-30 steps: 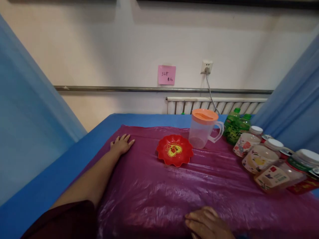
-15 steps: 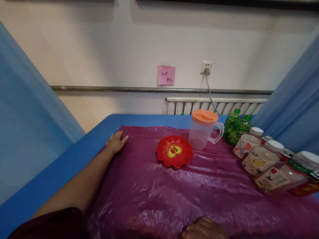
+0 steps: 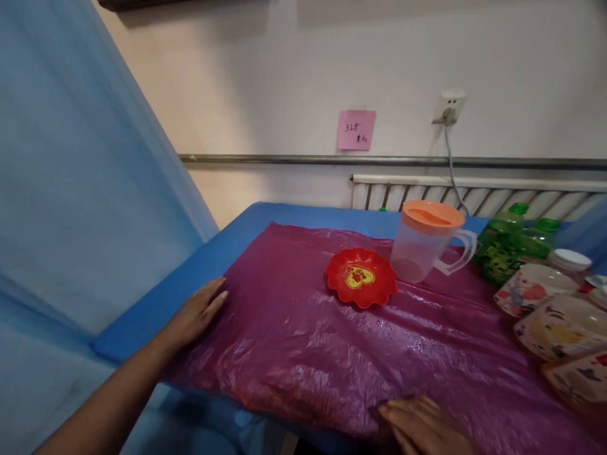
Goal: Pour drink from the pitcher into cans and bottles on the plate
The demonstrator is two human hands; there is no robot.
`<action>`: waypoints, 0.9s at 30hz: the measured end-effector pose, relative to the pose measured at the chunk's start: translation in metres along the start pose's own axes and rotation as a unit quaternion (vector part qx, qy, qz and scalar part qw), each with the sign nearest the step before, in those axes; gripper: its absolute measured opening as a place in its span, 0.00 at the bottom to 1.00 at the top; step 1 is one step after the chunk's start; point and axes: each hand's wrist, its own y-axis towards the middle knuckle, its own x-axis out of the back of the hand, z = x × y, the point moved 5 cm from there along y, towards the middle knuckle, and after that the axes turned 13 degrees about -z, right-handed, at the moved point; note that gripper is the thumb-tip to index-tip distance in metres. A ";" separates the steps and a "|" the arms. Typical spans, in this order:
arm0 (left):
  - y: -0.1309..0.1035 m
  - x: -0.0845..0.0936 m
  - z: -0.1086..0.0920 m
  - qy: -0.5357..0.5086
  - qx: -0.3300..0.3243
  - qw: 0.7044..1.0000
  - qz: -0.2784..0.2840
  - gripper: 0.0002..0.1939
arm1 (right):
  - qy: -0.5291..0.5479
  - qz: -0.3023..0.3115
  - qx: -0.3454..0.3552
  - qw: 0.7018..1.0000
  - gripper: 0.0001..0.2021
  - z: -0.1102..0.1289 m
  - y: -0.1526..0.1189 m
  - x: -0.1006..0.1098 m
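Observation:
A shiny purple plastic sheet (image 3: 284,328) covers much of the blue table (image 3: 227,237). My left hand (image 3: 196,313) rests flat along the sheet's left edge, fingers stretched out and holding nothing. Near the front edge, my right hand (image 3: 424,424) lies on the sheet with its fingers extended, partly cut off by the bottom of the view. A red scalloped plate (image 3: 339,278) with a yellow print sits on the sheet between and beyond my hands. Right behind it stands a translucent pitcher (image 3: 412,253) with an orange lid.
Green bottles (image 3: 497,246) and several clear jars with white lids (image 3: 540,287) line the table's right side. Blue curtains (image 3: 95,158) hang at the left. Behind the table are a radiator (image 3: 408,183), a metal rail (image 3: 294,159) and a plugged-in socket (image 3: 449,109).
My left hand has slid nearer along the sheet's left edge. My right hand has come further into view. The camera has turned left, shifting everything rightward.

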 end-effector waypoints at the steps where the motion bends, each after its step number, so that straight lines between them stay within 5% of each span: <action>1: -0.009 0.001 0.002 0.019 -0.005 1.000 0.012 0.31 | -0.002 -0.001 -0.002 1.000 0.17 0.000 0.003 0.004; 5: -0.020 -0.007 0.004 0.101 -0.014 0.994 0.048 0.30 | -0.021 -0.023 0.012 0.999 0.16 0.004 0.017 0.016; 13: 0.001 -0.019 -0.003 0.110 -0.014 0.992 0.056 0.34 | -0.057 -0.027 0.012 0.998 0.14 0.000 0.022 0.015; 21: 0.015 -0.009 0.027 0.119 -0.036 0.992 0.005 0.37 | -0.046 -0.054 -0.002 0.997 0.11 -0.011 0.011 0.016; 24: 0.039 -0.009 0.000 0.113 -0.052 0.992 -0.033 0.34 | -0.059 -0.066 0.019 0.996 0.13 -0.022 0.003 0.021; 27: 0.065 -0.034 -0.075 0.015 -0.126 0.992 -0.020 0.28 | -0.074 -0.083 0.017 0.994 0.15 -0.031 -0.013 0.022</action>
